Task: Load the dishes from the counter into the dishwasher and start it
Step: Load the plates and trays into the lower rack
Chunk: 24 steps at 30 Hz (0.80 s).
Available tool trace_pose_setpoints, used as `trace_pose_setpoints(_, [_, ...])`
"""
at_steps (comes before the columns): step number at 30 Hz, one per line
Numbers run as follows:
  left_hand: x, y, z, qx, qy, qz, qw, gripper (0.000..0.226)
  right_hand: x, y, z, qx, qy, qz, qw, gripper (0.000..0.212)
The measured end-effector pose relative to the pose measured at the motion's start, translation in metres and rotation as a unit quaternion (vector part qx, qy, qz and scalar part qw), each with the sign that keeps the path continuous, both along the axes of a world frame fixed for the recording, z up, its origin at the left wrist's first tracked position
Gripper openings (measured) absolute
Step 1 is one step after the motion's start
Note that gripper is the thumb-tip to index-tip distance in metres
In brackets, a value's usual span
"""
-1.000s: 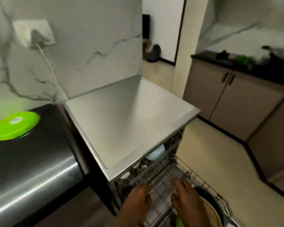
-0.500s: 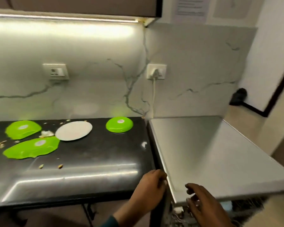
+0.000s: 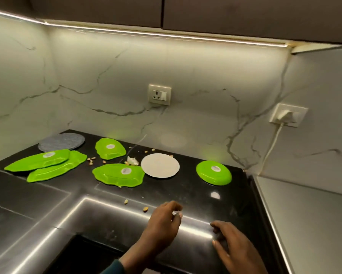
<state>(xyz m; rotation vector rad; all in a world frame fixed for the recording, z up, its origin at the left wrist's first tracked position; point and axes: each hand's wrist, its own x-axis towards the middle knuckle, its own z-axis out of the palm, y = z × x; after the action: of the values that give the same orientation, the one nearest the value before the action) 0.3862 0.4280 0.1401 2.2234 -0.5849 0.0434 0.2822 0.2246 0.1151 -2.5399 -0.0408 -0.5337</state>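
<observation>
Hovering over the near counter: left hand and right hand, fingers loosely curled, holding nothing.
Farther off lie five green dishes, one white plate, one grey mat.

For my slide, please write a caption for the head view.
Both hands hover empty over a black counter of green dishes.

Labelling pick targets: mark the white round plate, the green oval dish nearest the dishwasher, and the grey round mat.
white round plate (image 3: 159, 165), head view, centre of its face.
green oval dish (image 3: 213, 172), head view, middle of its upturned base.
grey round mat (image 3: 61, 142), head view, centre of its top.
</observation>
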Motion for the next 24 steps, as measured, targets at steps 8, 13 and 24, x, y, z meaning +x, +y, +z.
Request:
trace_pose_setpoints(8, [0.092, 0.067, -0.014, -0.011, 0.023, 0.037, 0.999, 0.019, 0.110, 0.076, -0.008, -0.043, -0.013, 0.029, 0.999, 0.038])
trace_pose_setpoints(13, [0.139, 0.094, -0.018, -0.009, 0.038, 0.052, 0.998, 0.023, 0.168, 0.107, -0.005, -0.101, -0.004, 0.004, 0.995, 0.039])
trace_pose_setpoints(24, [0.231, 0.101, -0.030, 0.015, 0.044, 0.115, 0.992, 0.026, 0.293, 0.113, -0.015, -0.198, 0.097, -0.017, 0.975, 0.051])
